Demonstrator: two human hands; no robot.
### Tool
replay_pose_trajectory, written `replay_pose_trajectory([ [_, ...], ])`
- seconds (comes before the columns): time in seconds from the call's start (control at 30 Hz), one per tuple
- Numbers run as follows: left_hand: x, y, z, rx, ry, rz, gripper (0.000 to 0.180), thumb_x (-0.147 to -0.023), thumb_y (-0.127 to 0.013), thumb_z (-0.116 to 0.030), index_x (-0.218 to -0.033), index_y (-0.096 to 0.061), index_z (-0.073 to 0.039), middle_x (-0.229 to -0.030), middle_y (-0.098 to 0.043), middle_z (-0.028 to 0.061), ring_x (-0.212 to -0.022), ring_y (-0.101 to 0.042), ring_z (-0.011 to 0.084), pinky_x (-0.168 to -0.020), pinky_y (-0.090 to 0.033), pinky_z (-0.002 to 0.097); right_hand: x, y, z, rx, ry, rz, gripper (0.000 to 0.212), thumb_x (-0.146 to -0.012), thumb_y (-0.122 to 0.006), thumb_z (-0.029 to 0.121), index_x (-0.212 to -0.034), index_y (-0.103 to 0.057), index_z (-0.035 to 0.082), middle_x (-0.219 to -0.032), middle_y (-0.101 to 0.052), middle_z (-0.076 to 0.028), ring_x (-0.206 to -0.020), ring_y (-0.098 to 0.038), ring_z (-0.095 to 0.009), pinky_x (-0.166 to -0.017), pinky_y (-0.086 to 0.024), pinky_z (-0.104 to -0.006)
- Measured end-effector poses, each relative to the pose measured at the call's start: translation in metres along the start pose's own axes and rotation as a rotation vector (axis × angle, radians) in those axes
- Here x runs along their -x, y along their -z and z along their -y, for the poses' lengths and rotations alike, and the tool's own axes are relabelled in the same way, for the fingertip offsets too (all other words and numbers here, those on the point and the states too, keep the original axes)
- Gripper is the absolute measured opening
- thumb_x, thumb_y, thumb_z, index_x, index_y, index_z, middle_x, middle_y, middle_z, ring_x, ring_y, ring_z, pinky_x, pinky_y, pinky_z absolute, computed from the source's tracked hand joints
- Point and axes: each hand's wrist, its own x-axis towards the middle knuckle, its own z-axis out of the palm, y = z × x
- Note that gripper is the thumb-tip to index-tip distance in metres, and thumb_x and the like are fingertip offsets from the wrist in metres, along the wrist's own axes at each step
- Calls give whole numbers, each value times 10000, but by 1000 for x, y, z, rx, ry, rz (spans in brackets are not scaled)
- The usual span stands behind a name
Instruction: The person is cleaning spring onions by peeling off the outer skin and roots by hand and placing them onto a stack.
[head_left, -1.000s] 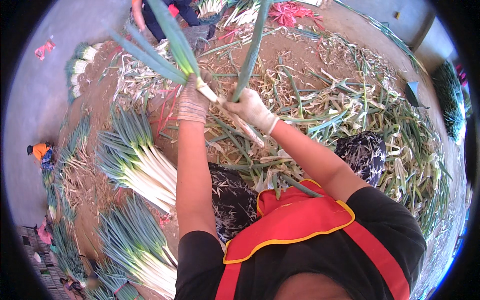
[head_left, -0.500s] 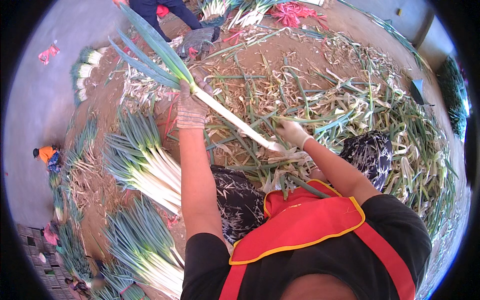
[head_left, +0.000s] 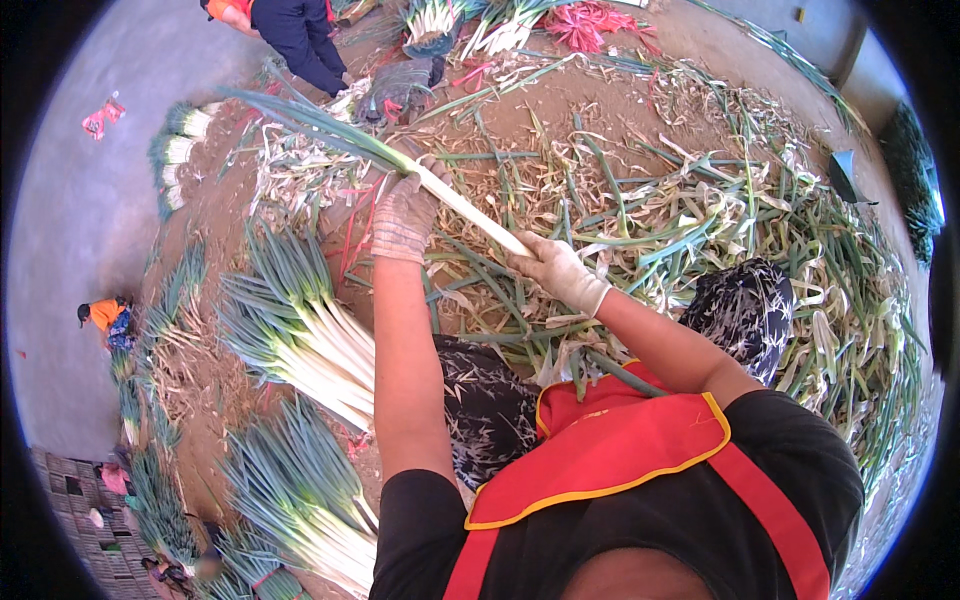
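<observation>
One long green onion (head_left: 468,208) slants across in front of me, green leaves up to the far left and white shaft down to the right. My left hand (head_left: 403,215), in a soiled work glove, is closed round it where the green meets the white. At the lower, root end, my right hand (head_left: 562,272) in a pale glove has its fingers closed on the white shaft; the very tip is hidden in them. Left of my left forearm lies a pile of trimmed green onions (head_left: 318,340), with a second pile (head_left: 300,490) nearer to me.
Peeled leaves (head_left: 640,210) litter the ground ahead and to the right. Red ties (head_left: 585,28) lie at the far side. A person in dark trousers (head_left: 300,40) stands at the far left; another in orange (head_left: 104,314) is by the left wall. Bundled green onions (head_left: 176,150) lie at left.
My right hand has come up and left from the leaf litter and taken hold of the onion's root end. The onion's leaves have tipped lower. The far person has moved slightly.
</observation>
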Motion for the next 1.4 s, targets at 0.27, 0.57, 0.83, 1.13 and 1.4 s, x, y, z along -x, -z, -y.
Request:
replay_pose_trajectory([
  [0.27,6,-19,2,13,-85,217,395,-805,-620,64,-1181,-539,-29,-1064,-626,103,-970,-633,268,-897,-542,445,5,15,13,-693,-244,244,372,-945,-614,186,-1256,-540,-5,-820,-533,65,-607,-432,-22,-514,-374,-193],
  [0.57,-1,-28,36,-1283,-212,34,331,-824,-677,-200,-1123,-583,-93,-911,-666,125,-867,-655,279,-759,-527,396,-15,39,72,-507,-37,23,357,-924,-625,174,-1236,-589,3,-796,-533,40,-667,-469,-37,-566,-401,-218],
  [0.83,-19,33,-6,-726,-168,-143,623,-867,-612,-531,-1269,-499,-69,-1143,-605,143,-1114,-573,280,-953,-441,411,-6,46,88,-32,-11,-142,383,-889,-653,211,-1225,-596,37,-946,-671,-177,-811,-647,-219,-739,-506,-328],
  [1.13,-6,-2,-5,123,-35,478,559,-832,-744,-337,-1239,-510,-33,-1209,-582,135,-1167,-549,305,-1036,-443,487,-7,22,60,256,0,-15,440,-847,-654,425,-1114,-659,75,-965,-639,-169,-920,-631,-329,-818,-498,-417],
  [1.4,12,-32,10,-34,-76,238,463,-871,-713,-232,-1239,-507,-40,-1210,-587,161,-1144,-564,283,-1020,-461,430,-110,19,94,166,86,-134,375,-793,-653,363,-898,-667,4,-776,-667,-217,-770,-666,-368,-727,-516,-438],
])
